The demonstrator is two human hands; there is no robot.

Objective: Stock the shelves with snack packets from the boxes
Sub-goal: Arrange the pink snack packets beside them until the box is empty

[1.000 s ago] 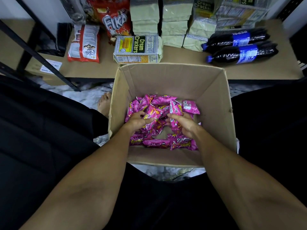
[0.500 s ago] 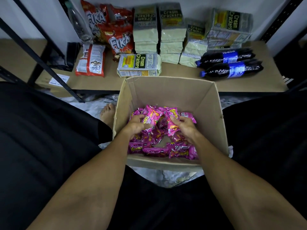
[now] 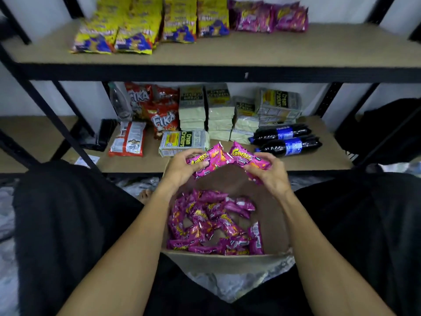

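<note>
While both hands are raised above the open brown cardboard box (image 3: 218,262), each grips one shiny pink snack packet with yellow lettering. The left hand (image 3: 180,169) has fingers and thumb curled round the left pink packet (image 3: 209,161). The right hand (image 3: 271,176) pinches the right pink packet (image 3: 246,157) by its lower right part. The two packets lean toward each other just above the far rim of the box, though I cannot tell whether they touch. Under the hands, the heap of pink packets (image 3: 211,224) lies loose on the floor of the box, which sits between the person's black-clad legs. Behind the hands runs the lower wooden shelf board (image 3: 319,160), which carries stacked pale green cream cracker packs (image 3: 219,119) with red Fika snack bags (image 3: 164,119) to their left. At its right end, two dark cola bottles with blue labels (image 3: 287,142) lie on their sides. On the upper wooden shelf board (image 3: 227,53), a row of pink packets (image 3: 268,18) of the same kind stands at the back, beside blurred yellow and blue snack bags (image 3: 141,26).
</note>
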